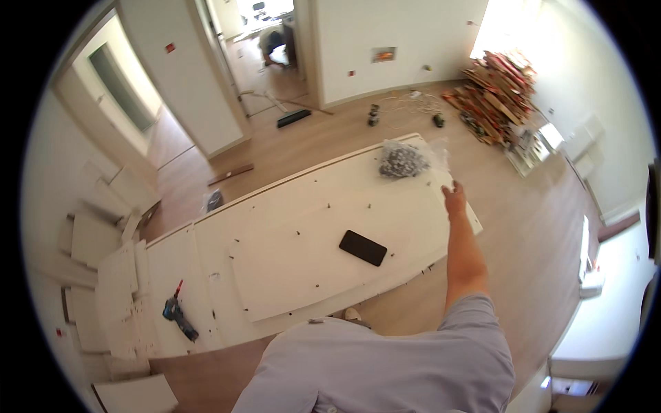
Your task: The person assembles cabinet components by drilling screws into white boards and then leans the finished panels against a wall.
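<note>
My right arm stretches out over the end of a large white panel [289, 275] lying flat. At the panel's edge, my right hand [454, 199] has its thumb and fingers apart, and I see nothing held in it. Just beyond and left of it sits a clear plastic bag [403, 162] full of small grey pieces of hardware. A black phone [363, 248] rests on the panel nearer to me. Several small fittings, such as a peg [328, 206], stand up from the panel. My left hand is out of the picture.
A cordless drill [180, 320] lies on the boards at left. Torn cardboard [492, 96] is heaped in the far right corner. A broom head [294, 118] lies by the doorway, where another person [275, 45] crouches beyond. White boards [96, 237] lean at the left wall.
</note>
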### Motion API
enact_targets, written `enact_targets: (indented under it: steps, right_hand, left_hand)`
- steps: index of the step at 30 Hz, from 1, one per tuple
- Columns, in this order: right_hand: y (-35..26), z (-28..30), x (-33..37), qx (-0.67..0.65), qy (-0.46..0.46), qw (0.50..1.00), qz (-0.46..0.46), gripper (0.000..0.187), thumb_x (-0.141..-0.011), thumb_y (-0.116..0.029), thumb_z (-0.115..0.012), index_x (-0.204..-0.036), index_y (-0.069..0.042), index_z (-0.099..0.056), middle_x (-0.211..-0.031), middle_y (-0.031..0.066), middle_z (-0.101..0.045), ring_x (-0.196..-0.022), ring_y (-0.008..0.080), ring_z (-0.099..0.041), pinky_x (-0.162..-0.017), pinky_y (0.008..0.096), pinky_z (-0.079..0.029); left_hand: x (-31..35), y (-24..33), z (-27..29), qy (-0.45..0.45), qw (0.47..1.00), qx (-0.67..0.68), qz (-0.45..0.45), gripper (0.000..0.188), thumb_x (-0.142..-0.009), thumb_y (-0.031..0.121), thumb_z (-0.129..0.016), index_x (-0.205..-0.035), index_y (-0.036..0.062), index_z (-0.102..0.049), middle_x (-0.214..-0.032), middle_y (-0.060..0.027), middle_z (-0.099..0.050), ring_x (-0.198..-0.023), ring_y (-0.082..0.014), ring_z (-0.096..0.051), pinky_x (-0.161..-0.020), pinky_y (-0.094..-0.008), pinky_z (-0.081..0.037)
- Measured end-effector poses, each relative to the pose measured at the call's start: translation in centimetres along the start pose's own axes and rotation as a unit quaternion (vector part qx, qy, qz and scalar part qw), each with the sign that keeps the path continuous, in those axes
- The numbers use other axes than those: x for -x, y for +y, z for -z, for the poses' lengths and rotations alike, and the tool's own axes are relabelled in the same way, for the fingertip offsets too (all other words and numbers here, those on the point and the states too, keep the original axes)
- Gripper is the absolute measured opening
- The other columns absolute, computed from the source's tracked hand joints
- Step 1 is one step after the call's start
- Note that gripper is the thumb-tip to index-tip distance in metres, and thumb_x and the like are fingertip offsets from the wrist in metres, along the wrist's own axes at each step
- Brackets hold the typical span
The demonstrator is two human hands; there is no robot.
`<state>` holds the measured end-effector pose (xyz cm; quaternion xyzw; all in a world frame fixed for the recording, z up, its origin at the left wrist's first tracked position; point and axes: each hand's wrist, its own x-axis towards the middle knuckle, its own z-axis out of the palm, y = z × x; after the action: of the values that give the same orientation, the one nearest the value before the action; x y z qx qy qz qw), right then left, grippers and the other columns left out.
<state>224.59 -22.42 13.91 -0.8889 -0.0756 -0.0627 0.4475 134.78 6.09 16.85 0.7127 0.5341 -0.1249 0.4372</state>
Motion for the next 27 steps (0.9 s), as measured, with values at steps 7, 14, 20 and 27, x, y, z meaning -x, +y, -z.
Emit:
enact_targets:
  steps: [7,14,20,27]
  right_hand:
    - [-2.0,-6.8,-14.3,0.057,0.113,0.992,0.010,0.097,-0.075,-0.035,-0.090,-0.149,0.008,-0.043,-0.146,0.0299,-0.053,-0.140,0.0403,-0.048,-0.118,0.0426,-0.038]
    - [-7.0,-12.5,-18.1,0.201,-0.186,0.962,0.017,0.048,-0.094,-0.039,-0.073,-0.119,0.002,-0.070,-0.114,0.0206,-0.073,-0.113,0.0341,-0.066,-0.097,0.0453,-0.049]
    - [-17.8,-14.0,-17.0,-0.060,-0.089,0.986,0.128,0.041,-0.102,-0.038,-0.064,-0.099,0.001,-0.074,-0.096,0.0180,-0.075,-0.088,0.0298,-0.070,-0.081,0.0416,-0.051]
    - [-33.3,-12.7,-9.2,-0.077,-0.103,0.961,0.244,0.034,-0.102,-0.030,-0.067,-0.094,0.002,-0.073,-0.076,0.0096,-0.071,-0.070,0.0230,-0.065,-0.068,0.0394,-0.050]
  left_hand:
    - [9.3,0.4,-4.7,0.081,0.983,0.020,0.162,0.036,-0.096,0.027,-0.064,-0.120,0.0011,-0.073,-0.113,-0.0206,-0.075,-0.105,-0.0321,-0.071,-0.093,-0.0428,-0.055]
    - [13.0,0.2,-11.2,0.112,0.957,0.062,0.259,0.037,-0.096,0.028,-0.063,-0.119,0.0013,-0.073,-0.114,-0.0209,-0.074,-0.106,-0.0335,-0.071,-0.093,-0.0434,-0.055]
    - [14.0,0.0,-12.8,0.105,0.948,0.068,0.292,0.038,-0.096,0.029,-0.063,-0.118,0.0014,-0.074,-0.114,-0.0211,-0.074,-0.107,-0.0347,-0.071,-0.094,-0.0440,-0.055]
    - [14.9,0.5,-11.9,0.106,0.950,0.069,0.284,0.038,-0.096,0.031,-0.062,-0.117,0.0016,-0.074,-0.115,-0.0213,-0.074,-0.108,-0.0361,-0.071,-0.094,-0.0446,-0.055]
